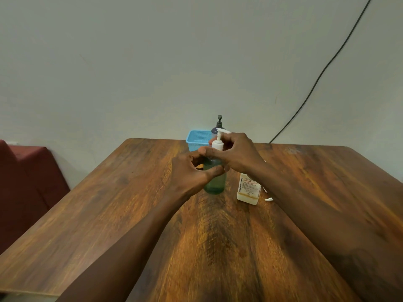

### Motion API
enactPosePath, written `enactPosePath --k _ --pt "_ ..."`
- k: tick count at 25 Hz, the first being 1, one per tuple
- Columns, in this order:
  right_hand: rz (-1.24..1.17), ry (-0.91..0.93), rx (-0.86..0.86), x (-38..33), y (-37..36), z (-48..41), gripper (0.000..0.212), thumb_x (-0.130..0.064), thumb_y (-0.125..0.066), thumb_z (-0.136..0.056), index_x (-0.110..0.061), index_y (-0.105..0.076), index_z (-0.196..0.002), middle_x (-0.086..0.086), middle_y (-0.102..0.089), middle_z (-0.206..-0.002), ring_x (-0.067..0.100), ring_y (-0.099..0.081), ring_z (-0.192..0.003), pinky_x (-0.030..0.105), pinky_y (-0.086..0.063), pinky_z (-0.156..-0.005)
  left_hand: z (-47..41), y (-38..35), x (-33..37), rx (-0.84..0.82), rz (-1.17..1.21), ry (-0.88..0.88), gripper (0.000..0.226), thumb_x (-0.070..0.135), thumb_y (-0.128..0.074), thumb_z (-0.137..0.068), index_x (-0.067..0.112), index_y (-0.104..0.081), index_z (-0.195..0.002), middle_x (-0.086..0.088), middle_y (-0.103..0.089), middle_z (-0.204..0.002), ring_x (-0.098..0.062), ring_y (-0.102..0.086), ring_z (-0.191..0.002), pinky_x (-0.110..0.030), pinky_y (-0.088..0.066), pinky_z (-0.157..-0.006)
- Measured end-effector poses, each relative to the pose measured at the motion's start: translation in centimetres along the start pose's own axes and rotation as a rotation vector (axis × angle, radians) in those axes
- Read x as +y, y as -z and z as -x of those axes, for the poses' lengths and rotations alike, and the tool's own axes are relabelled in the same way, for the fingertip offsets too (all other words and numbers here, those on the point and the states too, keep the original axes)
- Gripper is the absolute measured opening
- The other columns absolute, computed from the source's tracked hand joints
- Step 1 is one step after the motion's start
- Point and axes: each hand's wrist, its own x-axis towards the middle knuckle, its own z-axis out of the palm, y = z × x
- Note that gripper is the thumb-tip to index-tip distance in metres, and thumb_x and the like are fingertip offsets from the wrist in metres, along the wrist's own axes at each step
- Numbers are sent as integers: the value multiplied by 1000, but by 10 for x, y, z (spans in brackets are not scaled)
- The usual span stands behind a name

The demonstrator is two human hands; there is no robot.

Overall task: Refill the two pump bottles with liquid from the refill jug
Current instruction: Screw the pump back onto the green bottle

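Left hand [194,173] grips the green bottle [214,186] on the bench [130,214]; right hand [236,153] pinches its pump [218,142]. Jug [248,190] stands just right of it. The dark bottle [219,125] behind has its pump on and seems not yet refilled.

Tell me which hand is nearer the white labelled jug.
Right. The right hand pinches the pump collar of the green bottle, its wrist crossing just above the jug. The left hand grips that bottle's body, on the side away from the jug.
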Motion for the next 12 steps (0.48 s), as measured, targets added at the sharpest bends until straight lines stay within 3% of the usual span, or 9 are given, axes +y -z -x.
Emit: enactPosePath --k 4,7,9,12 --pt "-449 -53 -183 8 8 -7 58 -45 -64 -95 -25 -48 -147 -2 -69 -128 17 -65 -120 45 -53 -103 -5 3 4 1 29 -27 72 43 -89 -75 15 -65 -137 4 -73 -125 -1 -70 -111 -17 -57 -88" --pt "-470 34 -178 10 14 -5 54 -12 -56 -102 -22 -39 -152 1 -71 -127 16 -65 -120 37 -55 -100 -4 5 4 -5 14 -24 71 46 -89 -75 17 -67 -136 6 -74 -123 -1 -70 -110 -22 -59 -90" --pt "-401 104 -156 10 17 -2 56 -8 -63 -99 -21 -43 -150 3 -73 -123 14 -67 -118 34 -57 -96 -4 4 2 -18 5 -26 72 49 -88 -75 17 -67 -135 8 -74 -123 0 -70 -109 -23 -60 -90" --pt "-276 133 -47 8 18 -1 59 -21 -82 -84 -23 -57 -137 5 -74 -117 13 -71 -109 38 -62 -86 -3 -1 1 -3 -27 -1 77 53 -89 -71 20 -66 -137 8 -73 -125 0 -69 -110 -21 -59 -89"
